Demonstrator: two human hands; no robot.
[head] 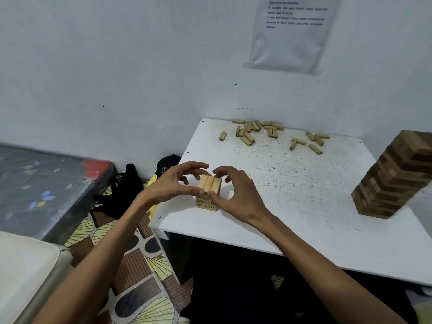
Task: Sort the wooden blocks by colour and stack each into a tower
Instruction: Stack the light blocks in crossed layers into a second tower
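Pale tower of light wooden blocks stands on the white desk, close to the desk's left edge and a little in from the near edge. Short stack, only a few layers. Printed numbers show on the near face of the lower layers. Top layer is three blocks side by side, their long sides running away from the viewer.

Both hands close in on that top layer. Left hand comes in from the left, thumb against the near ends of the blocks, index finger arched over toward the far ends. Right hand mirrors it from the right, thumb low at the near face, fingers curled over the far right corner. The two thumbs almost meet at the front. Each hand looks to pinch the layer between thumb and fingers, though contact at the far fingertips is hard to make out. Wrists are raised and both forearms are bare. The left one reaches in past the desk's left edge, the right one across its near edge.

Loose pale blocks lie scattered along the far edge, well apart from the hands. Dark tower, tall, stands at the right edge.
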